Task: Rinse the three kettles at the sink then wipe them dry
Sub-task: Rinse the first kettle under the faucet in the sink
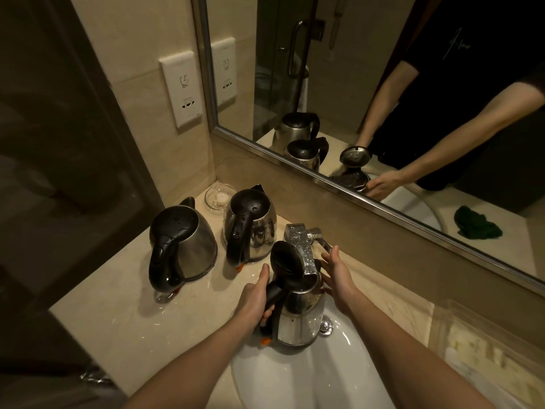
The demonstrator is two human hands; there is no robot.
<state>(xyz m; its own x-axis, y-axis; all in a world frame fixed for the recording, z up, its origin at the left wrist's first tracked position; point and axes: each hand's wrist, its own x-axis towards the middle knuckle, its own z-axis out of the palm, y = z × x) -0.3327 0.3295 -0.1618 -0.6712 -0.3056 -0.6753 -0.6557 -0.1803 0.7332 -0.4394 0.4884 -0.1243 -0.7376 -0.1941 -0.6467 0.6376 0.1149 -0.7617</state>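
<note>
Kettle [300, 317], steel w/ black open lid, over white sink [295, 379]; my L hand's [253, 296] fingers gripped handle [275, 290], R hand's [337, 273] hung loose.

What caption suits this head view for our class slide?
Left hand holds an open-lidded kettle under the tap; right hand open beside it; two kettles stand on the counter.

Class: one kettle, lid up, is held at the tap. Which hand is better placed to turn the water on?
Probably the right. The right hand is free, its fingers straight, beside the tap; the left hand grips the kettle by its handle.
</note>
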